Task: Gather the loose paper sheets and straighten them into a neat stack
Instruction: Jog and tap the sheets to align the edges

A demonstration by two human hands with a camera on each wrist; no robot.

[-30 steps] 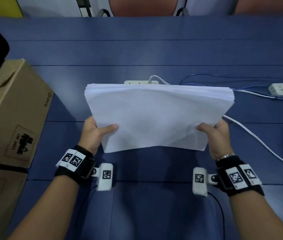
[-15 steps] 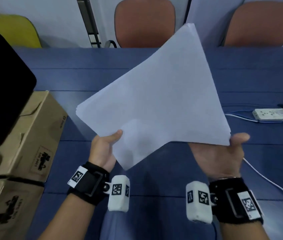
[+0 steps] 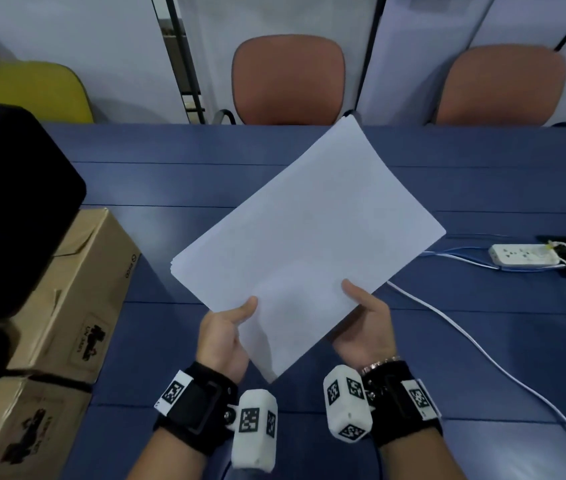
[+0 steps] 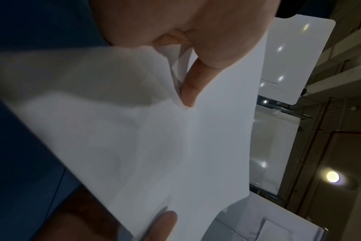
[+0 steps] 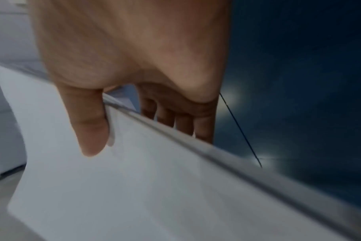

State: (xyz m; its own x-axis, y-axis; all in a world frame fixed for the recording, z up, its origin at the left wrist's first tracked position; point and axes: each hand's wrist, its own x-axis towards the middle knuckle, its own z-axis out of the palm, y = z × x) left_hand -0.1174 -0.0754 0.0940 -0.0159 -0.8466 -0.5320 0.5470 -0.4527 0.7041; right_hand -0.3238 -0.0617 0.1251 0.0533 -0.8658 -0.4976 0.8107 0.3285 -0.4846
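Note:
A stack of white paper sheets is held up above the blue table, turned diagonally with one corner pointing down between my wrists. My left hand grips its lower left edge, thumb on top and fingers hidden behind. My right hand grips the lower right edge the same way. In the left wrist view the thumb presses on the paper. The right wrist view shows the thumb on the sheets and the fingers behind the stack's edge.
Two cardboard boxes sit at the table's left, with a black object above them. A white power strip and white cable lie at the right. Two brown chairs and a yellow one stand behind the table.
The stack was held level a second ago, then turned diagonal. Both hands have since slid closer together near the lower corner, and the right hand went from cupping beneath to gripping the edge.

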